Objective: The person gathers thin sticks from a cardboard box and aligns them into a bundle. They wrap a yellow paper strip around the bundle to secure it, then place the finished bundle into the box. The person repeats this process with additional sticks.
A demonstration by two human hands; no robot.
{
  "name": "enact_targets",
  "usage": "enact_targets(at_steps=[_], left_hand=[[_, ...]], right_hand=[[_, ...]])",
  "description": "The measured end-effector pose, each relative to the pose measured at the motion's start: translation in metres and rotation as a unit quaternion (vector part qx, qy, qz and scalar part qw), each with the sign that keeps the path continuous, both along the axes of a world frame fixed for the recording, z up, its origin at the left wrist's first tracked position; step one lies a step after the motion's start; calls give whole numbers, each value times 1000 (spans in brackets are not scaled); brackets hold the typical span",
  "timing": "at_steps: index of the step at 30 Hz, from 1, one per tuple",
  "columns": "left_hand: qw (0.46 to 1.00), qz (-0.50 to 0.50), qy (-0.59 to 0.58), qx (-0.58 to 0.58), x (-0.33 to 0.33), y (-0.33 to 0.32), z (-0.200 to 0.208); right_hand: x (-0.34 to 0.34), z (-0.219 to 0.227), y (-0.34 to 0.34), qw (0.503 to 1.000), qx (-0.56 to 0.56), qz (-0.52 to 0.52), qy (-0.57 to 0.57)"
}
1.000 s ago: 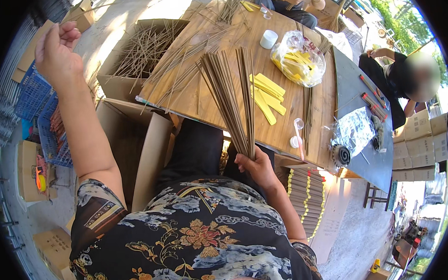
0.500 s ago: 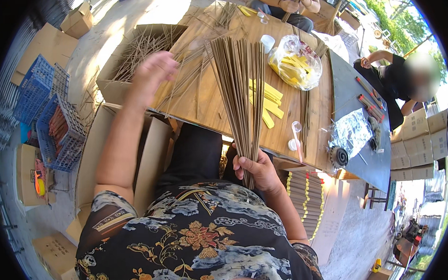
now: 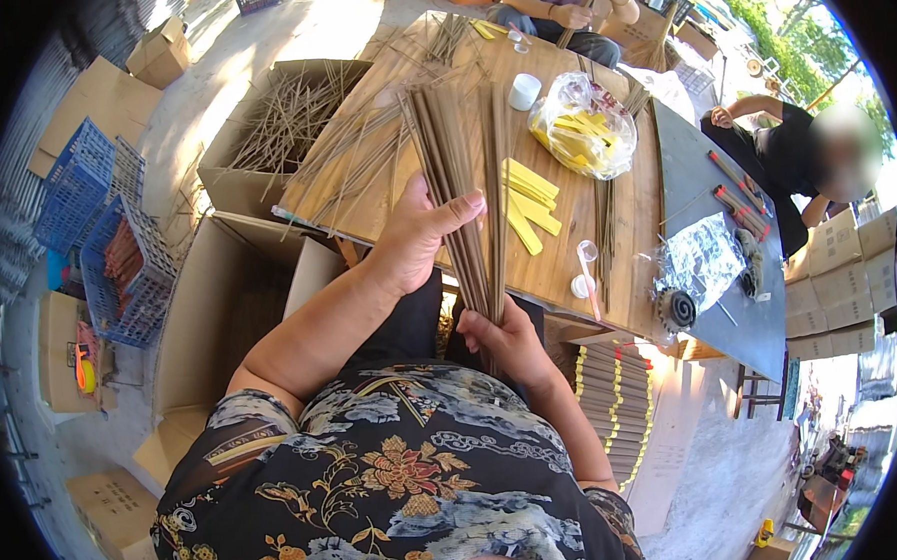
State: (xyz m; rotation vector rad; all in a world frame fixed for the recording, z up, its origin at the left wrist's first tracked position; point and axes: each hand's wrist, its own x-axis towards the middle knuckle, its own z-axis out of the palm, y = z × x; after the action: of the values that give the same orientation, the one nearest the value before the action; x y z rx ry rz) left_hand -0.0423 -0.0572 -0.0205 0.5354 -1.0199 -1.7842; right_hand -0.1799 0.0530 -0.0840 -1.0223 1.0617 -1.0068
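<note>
Upright in front of me stands a fanned bundle of thin brown incense sticks (image 3: 437, 130), split near its top into a thick left part and a thinner right part. Around its lower end my right hand (image 3: 514, 342) is closed. My left hand (image 3: 417, 239) wraps the left part at mid-height, its thumb lying across the front and its fingers mostly hidden behind. Just right of the bundle, flat yellow strips (image 3: 530, 201) lie on the wooden table (image 3: 568, 265). Loose sticks (image 3: 353, 149) are scattered over the table's left side.
An open carton of sticks (image 3: 296, 116) stands left of the table, with another open carton (image 3: 257, 258) nearer me. A clear bag of yellow strips (image 3: 582, 129), a white cup (image 3: 524, 91) and a small spoon (image 3: 588, 264) lie to the right. Two people sit beyond.
My left hand has come from above the carton at left, where it was free, to the bundle and gripped it. My right hand keeps its hold at the bottom.
</note>
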Motion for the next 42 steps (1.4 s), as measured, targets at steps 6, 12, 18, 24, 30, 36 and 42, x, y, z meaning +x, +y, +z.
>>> enact_targets(at_steps=[6, 12, 18, 24, 30, 36, 42], left_hand=[[991, 135, -25, 3, -15, 5, -7], [991, 98, 64, 71, -11, -3, -11], [990, -35, 137, 29, -8, -2, -12], [988, -107, 100, 50, 5, -10, -5], [971, -154, 151, 102, 12, -15, -10], [971, -138, 133, 140, 12, -24, -11], [987, -75, 71, 119, 13, -44, -6]], right_hand=[[14, -2, -6, 858, -235, -111, 444], [7, 19, 0, 947, -127, -39, 292], [-12, 10, -14, 986, 26, 103, -129], [-13, 13, -9, 951, 72, 145, -262], [-12, 10, -5, 947, 71, 147, -276], [-10, 15, -8, 951, 76, 153, -257], [-8, 15, -19, 946, 114, 155, -261]])
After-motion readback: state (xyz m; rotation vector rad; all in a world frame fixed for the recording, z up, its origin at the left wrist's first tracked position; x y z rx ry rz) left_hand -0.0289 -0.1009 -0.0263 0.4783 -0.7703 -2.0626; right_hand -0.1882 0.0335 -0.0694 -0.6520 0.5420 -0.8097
